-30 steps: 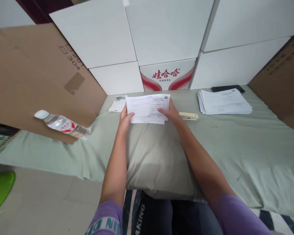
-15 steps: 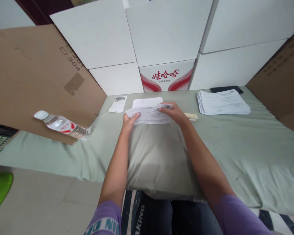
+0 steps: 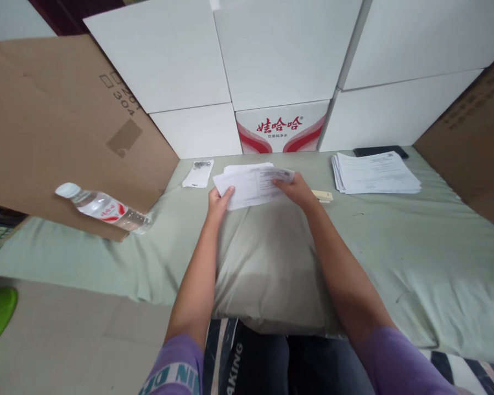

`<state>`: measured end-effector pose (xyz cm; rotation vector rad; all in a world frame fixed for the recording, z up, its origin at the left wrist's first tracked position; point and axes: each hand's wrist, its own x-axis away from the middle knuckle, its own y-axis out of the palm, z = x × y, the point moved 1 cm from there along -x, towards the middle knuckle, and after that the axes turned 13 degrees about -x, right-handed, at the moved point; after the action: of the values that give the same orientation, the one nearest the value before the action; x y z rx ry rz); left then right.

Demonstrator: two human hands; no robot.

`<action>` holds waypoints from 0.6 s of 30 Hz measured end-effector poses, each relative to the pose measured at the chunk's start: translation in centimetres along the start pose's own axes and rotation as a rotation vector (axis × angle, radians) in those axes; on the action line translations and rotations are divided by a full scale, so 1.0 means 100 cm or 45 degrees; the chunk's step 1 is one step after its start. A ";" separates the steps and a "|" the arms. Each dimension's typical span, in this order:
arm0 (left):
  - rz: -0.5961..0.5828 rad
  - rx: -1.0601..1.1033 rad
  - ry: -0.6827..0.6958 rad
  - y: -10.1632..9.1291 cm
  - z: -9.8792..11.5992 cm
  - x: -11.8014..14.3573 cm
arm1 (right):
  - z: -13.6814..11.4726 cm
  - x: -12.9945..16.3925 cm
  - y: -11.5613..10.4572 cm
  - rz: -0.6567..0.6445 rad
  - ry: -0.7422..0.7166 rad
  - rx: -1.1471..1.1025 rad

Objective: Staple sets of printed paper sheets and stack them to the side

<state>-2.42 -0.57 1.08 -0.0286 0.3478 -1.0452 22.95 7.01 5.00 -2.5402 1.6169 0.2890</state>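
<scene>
Papers [image 3: 253, 185] are gripped at the far edge of a pillow [image 3: 263, 258], pinched by the left hand [image 3: 219, 198] and the right hand [image 3: 297, 190] at opposite sides; a stapler [image 3: 323, 196] lies just right.

Matt paper sheets [image 3: 253, 185], cloth pillow [image 3: 267, 263]

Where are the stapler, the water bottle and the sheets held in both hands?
stapler [image 3: 324, 195]: head view, on the part showing past the right wrist.
water bottle [image 3: 105, 209]: head view, on its label.
sheets [image 3: 253, 186]: head view, middle of the top page.
</scene>
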 end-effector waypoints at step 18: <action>-0.033 -0.093 -0.006 0.013 -0.009 -0.001 | 0.018 -0.001 0.002 -0.029 0.007 0.092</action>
<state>-1.57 0.28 0.02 -0.1013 0.3819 -1.0575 22.59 7.37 3.29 -2.5061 1.5693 0.2170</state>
